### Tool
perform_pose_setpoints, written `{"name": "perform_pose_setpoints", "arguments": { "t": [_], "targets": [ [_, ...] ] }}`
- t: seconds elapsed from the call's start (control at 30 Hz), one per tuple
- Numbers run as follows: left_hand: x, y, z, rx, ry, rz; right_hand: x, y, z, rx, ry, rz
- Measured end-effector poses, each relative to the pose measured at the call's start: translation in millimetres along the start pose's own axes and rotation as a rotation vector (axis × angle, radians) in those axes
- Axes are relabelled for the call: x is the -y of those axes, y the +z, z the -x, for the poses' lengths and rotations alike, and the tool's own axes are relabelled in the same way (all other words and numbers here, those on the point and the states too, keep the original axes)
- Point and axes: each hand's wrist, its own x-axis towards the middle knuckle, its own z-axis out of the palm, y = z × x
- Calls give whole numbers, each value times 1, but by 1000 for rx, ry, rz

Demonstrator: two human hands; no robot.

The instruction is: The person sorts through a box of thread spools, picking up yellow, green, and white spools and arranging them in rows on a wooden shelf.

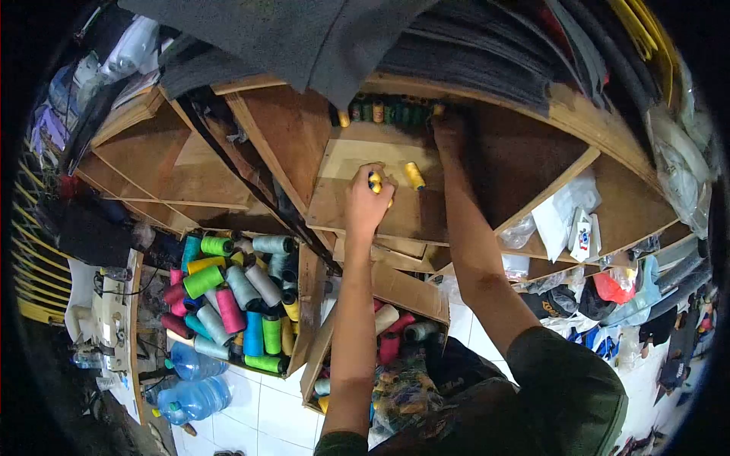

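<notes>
My left hand [368, 201] is closed around small yellow thread spools [375, 181], above the front of a wooden shelf compartment [334, 182]. On the board just right of it, a single yellow thread spool [414, 175] lies on its side. My right hand [450, 135] reaches deep into the compartment, its fingers at a yellow thread spool [438, 110] in the back row. Shadow partly hides those fingers. Dark green thread spools [403, 114] stand along the back, with another yellow spool [344, 118] at the row's left end.
Below left, a cardboard box [306, 311] holds many large colourful thread cones [228, 308]. Another box [411, 292] with cones stands beneath my arms. Blue water bottles [194, 399] are on the tiled floor. Dark grey fabric [296, 45] hangs over the shelf top; plastic bags [566, 205] sit right.
</notes>
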Motion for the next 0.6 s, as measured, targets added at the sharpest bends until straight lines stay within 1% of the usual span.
{"name": "perform_pose_setpoints", "arguments": {
  "t": [0.03, 0.07, 0.1, 0.13, 0.17, 0.23, 0.37, 0.43, 0.53, 0.6],
  "targets": [
    [1, 1, 0, 3, 13, 18, 9, -13, 5, 80, 69, -133],
    [3, 2, 0, 3, 12, 14, -4, 3, 1, 74, 18, -580],
    [4, 2, 0, 2, 10, 8, -33, 41, -7, 67, -34, -1029],
    [6, 2, -1, 0, 9, 1, -37, 50, -6, 18, -57, -1059],
    [8, 3, -1, -15, 53, -10, -40, 58, -5, -31, -81, -1087],
    [7, 3, 0, 0, 13, -9, -12, 33, 13, -189, -64, -301],
    [5, 2, -1, 8, 4, 1, 16, 2, 16, -57, -25, -114],
    [5, 2, -1, 12, -8, 15, 20, -2, 19, 10, -1, -19],
    [3, 1, 0, 3, -1, -9, 22, 0, 30, -209, -97, -42],
    [4, 2, -1, -10, 7, -6, 20, 1, 27, -177, -69, 6]
  ]
}}
